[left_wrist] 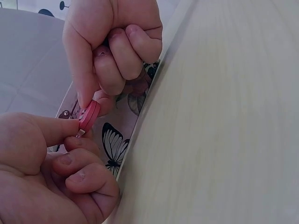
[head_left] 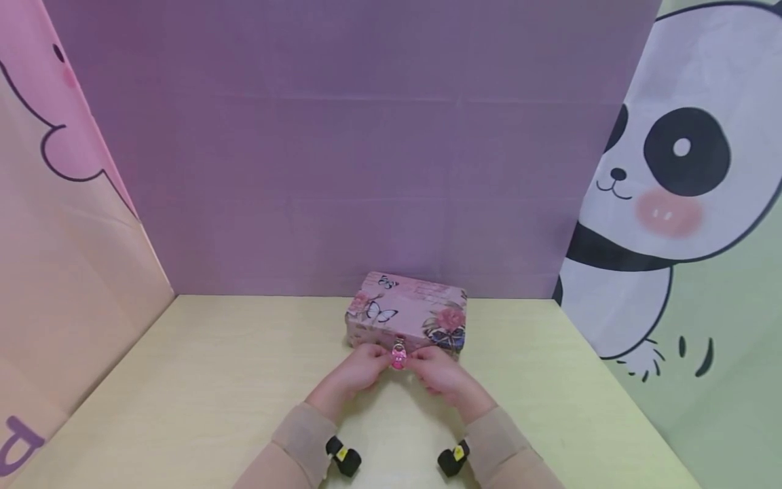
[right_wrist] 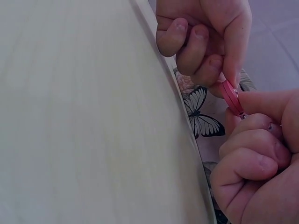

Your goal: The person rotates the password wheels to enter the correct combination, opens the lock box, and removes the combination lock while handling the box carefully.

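Note:
A small pink padlock (head_left: 399,358) hangs by its metal shackle at the front clasp of a pink box (head_left: 415,305) printed with butterflies and roses. The box lid is down. My left hand (head_left: 364,367) pinches one side of the padlock between thumb and forefinger. On the opposite side, my right hand (head_left: 441,370) pinches it the same way. Small silvery parts show on the padlock (left_wrist: 89,115) in the left wrist view. The other fingers of both hands are curled in front of the box. Fingertips partly cover the padlock (right_wrist: 230,98) in the right wrist view.
The box stands on a pale wooden table (head_left: 232,360), near a purple back panel (head_left: 318,170). A panda-printed panel (head_left: 690,224) stands to the right, and a pink-and-cream panel (head_left: 67,272) to the left. Black wrist devices (head_left: 344,458) sit below both cuffs.

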`<control>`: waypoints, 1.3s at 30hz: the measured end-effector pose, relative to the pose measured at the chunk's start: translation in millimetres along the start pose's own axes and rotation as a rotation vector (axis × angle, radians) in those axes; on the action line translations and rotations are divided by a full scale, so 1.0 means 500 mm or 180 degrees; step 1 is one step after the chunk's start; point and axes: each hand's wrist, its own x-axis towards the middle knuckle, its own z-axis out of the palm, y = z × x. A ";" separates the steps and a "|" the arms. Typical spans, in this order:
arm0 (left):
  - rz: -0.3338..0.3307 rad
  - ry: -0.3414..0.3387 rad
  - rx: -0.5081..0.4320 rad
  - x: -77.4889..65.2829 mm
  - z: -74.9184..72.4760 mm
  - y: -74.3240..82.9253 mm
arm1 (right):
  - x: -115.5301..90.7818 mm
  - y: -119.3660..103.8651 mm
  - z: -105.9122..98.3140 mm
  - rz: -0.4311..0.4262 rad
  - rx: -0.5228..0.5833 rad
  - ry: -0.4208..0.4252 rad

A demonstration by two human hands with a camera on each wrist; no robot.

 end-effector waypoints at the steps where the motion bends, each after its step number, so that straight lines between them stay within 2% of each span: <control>1: 0.0007 0.0003 0.0012 0.000 0.000 0.000 | 0.000 0.000 0.000 0.0005 0.0006 0.0006; 18: 0.0031 -0.0036 -0.0070 -0.002 -0.001 -0.001 | 0.005 0.003 0.004 0.0043 0.0013 0.0067; 39: 0.0057 -0.0006 -0.0016 -0.002 -0.003 -0.002 | 0.009 0.007 0.007 0.0085 -0.0004 0.0063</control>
